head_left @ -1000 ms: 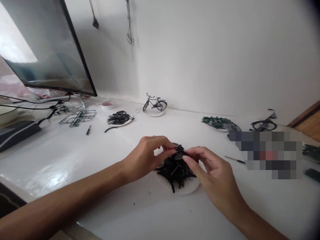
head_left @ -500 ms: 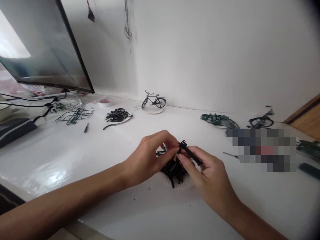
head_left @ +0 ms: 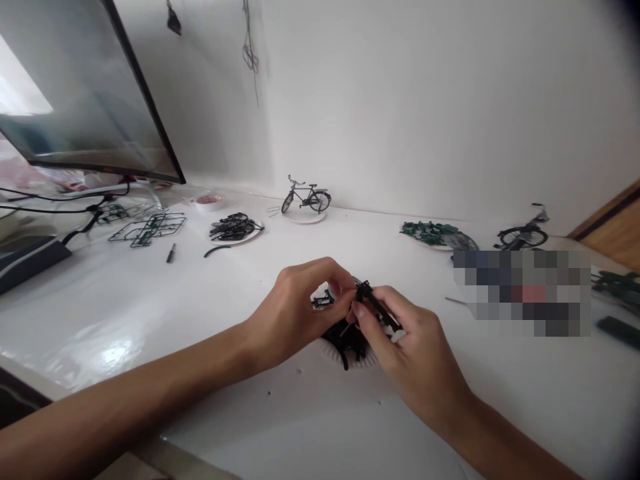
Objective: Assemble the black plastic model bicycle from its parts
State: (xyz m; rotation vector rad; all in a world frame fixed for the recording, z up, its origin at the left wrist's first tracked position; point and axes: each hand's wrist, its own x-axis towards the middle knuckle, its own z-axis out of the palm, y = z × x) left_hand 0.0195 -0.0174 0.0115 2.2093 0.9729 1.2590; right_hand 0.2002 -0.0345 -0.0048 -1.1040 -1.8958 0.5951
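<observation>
Left hand [head_left: 299, 307] and right hand [head_left: 413, 340] close on a slim black part [head_left: 376, 303] above a paper plate [head_left: 332, 353].
The part slants from upper left to lower right in the head view, its long axis lying mostly along the right hand, which pinches it between thumb and fingers. The left hand's fingers curl shut at its upper end; whether they grip it or a small wheel-like piece [head_left: 323, 298] beside them, one cannot tell. Fingers hide the part's middle, and the hands cover much of the heap of black pieces [head_left: 346, 343] on the plate.
</observation>
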